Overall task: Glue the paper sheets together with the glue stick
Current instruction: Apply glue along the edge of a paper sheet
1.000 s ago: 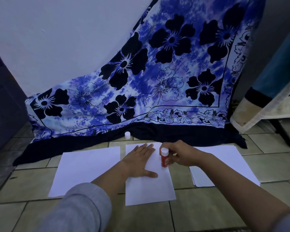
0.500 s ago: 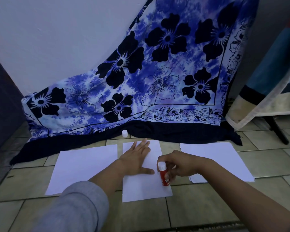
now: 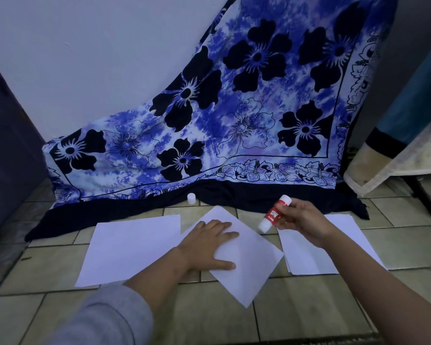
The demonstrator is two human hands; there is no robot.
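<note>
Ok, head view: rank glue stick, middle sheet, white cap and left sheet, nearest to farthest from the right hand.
1. glue stick, held in the right hand.
2. middle sheet, just left of it.
3. white cap, far side, and left sheet, far left: too close to call.

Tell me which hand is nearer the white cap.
Left. The left hand presses the middle sheet just in front of the cap; the right hand, gripping the glue stick, is farther to its right.
</note>
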